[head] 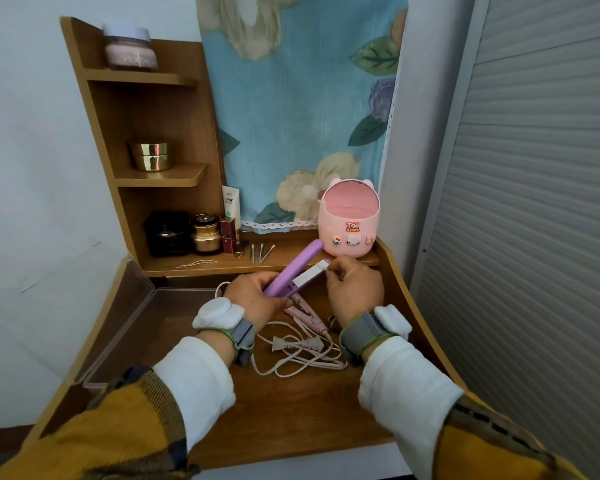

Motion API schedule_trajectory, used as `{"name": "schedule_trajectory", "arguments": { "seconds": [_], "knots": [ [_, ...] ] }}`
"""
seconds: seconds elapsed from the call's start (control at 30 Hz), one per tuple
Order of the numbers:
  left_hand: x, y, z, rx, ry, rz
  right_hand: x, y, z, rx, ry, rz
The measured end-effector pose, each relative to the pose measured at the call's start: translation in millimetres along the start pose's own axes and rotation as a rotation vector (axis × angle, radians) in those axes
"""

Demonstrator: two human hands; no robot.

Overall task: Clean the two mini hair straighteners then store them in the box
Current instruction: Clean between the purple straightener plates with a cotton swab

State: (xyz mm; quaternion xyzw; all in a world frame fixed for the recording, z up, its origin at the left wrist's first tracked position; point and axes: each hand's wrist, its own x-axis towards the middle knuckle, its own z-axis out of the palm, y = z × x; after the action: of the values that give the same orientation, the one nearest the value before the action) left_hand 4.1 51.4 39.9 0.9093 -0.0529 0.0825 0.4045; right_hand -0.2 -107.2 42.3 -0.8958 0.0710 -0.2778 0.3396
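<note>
Purple straightener [293, 271] is getting held up over the worktop [309, 403], left hand [257, 297] wrapping its grip round the handle end. Right hand [355, 289] is pinching a white wipe [310, 273] against the plates. Pink straightener [307, 315] is lying on the worktop just below, touching the tangled white cords [302, 351]. Clear box [146, 327] is sitting open at left.

Wooden desk [291, 410], floral curtain [302, 109]
</note>
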Motion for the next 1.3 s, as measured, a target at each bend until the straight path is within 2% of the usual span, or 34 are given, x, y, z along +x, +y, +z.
{"name": "schedule_trajectory", "arguments": {
  "seconds": [0.23, 0.4, 0.57, 0.73, 0.87, 1.0, 1.17, 1.3],
  "knots": [
    [1.6, -1.3, 0.1, -0.012, 0.0, -0.001, 2.5, -1.1, -2.5, -0.039, 0.02, 0.046],
    [2.5, -3.1, 0.1, -0.028, -0.021, 0.001, -1.0, -5.1, 3.6, 0.005, -0.167, -0.034],
    [-1.6, -4.1, 4.8, -0.071, -0.048, -0.014, -2.6, 1.8, 1.7, 0.002, -0.039, 0.027],
    [-14.5, -14.5, 18.3, -0.102, -0.041, -0.062, -23.5, 11.5, 19.5, 0.045, -0.206, -0.008],
    [-26.3, -27.2, 31.2, -0.173, -0.068, -0.122, -39.2, 31.3, 33.0, 0.123, -0.125, 0.06],
    [-34.8, -41.6, 42.2, -0.16, -0.13, -0.18, -48.8, 48.6, 43.5, 0.076, -0.113, 0.149],
    [-35.4, -47.0, 43.0, -0.183, -0.138, -0.175, -43.3, 53.4, 42.4, 0.088, -0.036, 0.203],
    [-36.1, -46.8, 43.0, -0.176, -0.131, -0.178, -47.0, 55.5, 43.2, 0.236, -0.139, 0.151]
  ]
}}
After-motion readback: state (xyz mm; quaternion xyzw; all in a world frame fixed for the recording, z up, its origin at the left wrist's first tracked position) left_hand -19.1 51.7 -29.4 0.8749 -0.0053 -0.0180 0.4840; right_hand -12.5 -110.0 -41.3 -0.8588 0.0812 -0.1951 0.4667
